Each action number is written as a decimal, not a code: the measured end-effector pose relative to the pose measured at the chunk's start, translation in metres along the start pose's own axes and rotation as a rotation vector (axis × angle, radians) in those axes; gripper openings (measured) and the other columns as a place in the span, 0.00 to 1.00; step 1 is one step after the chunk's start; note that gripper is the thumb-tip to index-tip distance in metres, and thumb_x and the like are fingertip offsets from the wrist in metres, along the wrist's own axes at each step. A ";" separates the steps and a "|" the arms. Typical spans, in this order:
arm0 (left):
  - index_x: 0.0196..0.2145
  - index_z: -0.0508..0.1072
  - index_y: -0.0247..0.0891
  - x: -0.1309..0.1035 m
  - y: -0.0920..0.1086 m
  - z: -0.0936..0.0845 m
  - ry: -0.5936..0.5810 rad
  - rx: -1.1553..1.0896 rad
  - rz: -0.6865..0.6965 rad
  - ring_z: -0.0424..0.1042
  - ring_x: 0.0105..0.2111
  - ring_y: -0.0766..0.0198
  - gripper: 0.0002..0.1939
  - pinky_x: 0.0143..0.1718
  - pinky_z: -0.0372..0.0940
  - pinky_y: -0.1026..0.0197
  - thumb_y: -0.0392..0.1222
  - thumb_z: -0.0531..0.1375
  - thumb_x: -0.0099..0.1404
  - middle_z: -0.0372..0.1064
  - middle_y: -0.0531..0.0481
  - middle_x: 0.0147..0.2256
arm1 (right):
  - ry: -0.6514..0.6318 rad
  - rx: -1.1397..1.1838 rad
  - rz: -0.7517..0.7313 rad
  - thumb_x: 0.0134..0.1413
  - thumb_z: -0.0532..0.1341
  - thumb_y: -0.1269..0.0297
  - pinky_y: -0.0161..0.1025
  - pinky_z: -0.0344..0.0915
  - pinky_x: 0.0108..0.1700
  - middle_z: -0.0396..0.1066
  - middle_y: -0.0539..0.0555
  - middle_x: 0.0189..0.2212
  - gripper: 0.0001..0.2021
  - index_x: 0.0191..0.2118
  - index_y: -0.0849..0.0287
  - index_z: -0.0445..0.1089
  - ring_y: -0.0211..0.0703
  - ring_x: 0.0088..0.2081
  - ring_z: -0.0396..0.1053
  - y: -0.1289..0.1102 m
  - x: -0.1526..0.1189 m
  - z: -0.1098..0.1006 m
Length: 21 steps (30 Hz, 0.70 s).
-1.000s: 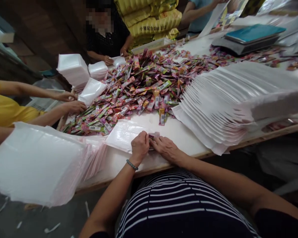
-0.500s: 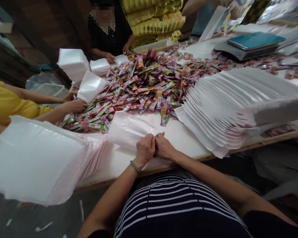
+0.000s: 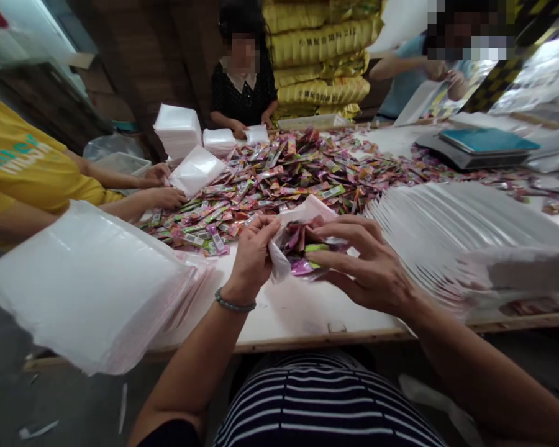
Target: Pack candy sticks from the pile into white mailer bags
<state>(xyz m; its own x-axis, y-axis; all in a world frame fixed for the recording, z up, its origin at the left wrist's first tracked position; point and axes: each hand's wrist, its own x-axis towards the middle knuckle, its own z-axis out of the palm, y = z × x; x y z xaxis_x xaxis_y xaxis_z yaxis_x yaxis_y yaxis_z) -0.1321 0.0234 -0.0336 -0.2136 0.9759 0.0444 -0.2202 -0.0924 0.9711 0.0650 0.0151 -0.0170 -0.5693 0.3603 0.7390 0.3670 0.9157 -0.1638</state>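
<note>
My left hand [image 3: 256, 251] pinches the edge of a white-pink plastic bag [image 3: 280, 264], held up over the front of the table. The bag's mouth gapes toward me, with colourful small sachets [image 3: 304, 245] showing in it. At its right side is my right hand [image 3: 370, 261], fingers spread and reaching to the sachets at the mouth. Whether those fingertips grip any sachet cannot be made out. Just behind the bag lies a large heap of similar sachets [image 3: 261, 180].
Filled-looking white bags [image 3: 84, 292] stand at left, overhanging the table edge. A fanned stack of bags [image 3: 470, 230] lies at right, a blue-topped scale [image 3: 489, 141] behind it. Co-workers stand around, including one in a yellow shirt [image 3: 37, 161]. Yellow sacks [image 3: 321, 43] are piled at the back.
The bag has risen off the table and its mouth now stands open, showing sachets. My right hand has come away from my left and spread its fingers. My view has tilted up.
</note>
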 end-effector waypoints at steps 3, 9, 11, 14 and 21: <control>0.26 0.63 0.39 0.003 0.014 -0.007 0.015 0.068 0.039 0.61 0.20 0.70 0.14 0.23 0.57 0.66 0.49 0.64 0.53 0.62 0.57 0.21 | -0.007 -0.048 -0.076 0.62 0.54 0.74 0.46 0.61 0.52 0.68 0.53 0.48 0.12 0.38 0.53 0.74 0.46 0.51 0.64 0.004 0.022 0.004; 0.23 0.64 0.39 0.006 0.014 -0.039 0.077 0.791 0.182 0.60 0.21 0.67 0.08 0.24 0.52 0.63 0.41 0.59 0.57 0.61 0.57 0.19 | -0.379 -0.012 -0.121 0.60 0.55 0.75 0.48 0.54 0.54 0.71 0.55 0.47 0.15 0.48 0.54 0.71 0.46 0.48 0.66 0.022 0.033 0.035; 0.22 0.64 0.40 0.006 0.012 -0.047 0.096 0.869 0.187 0.59 0.22 0.66 0.08 0.25 0.51 0.63 0.41 0.58 0.58 0.60 0.57 0.19 | -0.417 -0.008 -0.103 0.59 0.59 0.71 0.49 0.52 0.54 0.70 0.57 0.50 0.15 0.51 0.55 0.69 0.47 0.49 0.66 0.024 0.031 0.044; 0.22 0.63 0.40 0.005 0.014 -0.052 0.149 0.795 0.209 0.58 0.21 0.67 0.08 0.24 0.51 0.63 0.40 0.58 0.57 0.60 0.57 0.19 | -0.408 -0.003 -0.157 0.61 0.57 0.73 0.46 0.51 0.52 0.72 0.53 0.44 0.10 0.44 0.56 0.72 0.43 0.45 0.68 0.023 0.033 0.047; 0.25 0.64 0.40 -0.001 0.032 -0.044 0.033 0.394 0.171 0.56 0.19 0.69 0.10 0.20 0.49 0.65 0.46 0.60 0.56 0.59 0.58 0.19 | -0.084 -0.073 -0.256 0.68 0.51 0.66 0.44 0.53 0.45 0.70 0.49 0.34 0.14 0.39 0.52 0.75 0.41 0.42 0.63 0.014 0.080 0.018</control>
<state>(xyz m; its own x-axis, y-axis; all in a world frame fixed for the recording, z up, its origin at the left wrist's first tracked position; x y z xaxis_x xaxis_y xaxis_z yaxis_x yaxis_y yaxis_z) -0.1804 0.0109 -0.0130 -0.2472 0.9456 0.2117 0.2001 -0.1639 0.9660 0.0110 0.0602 0.0279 -0.7080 0.1354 0.6931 0.2536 0.9647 0.0705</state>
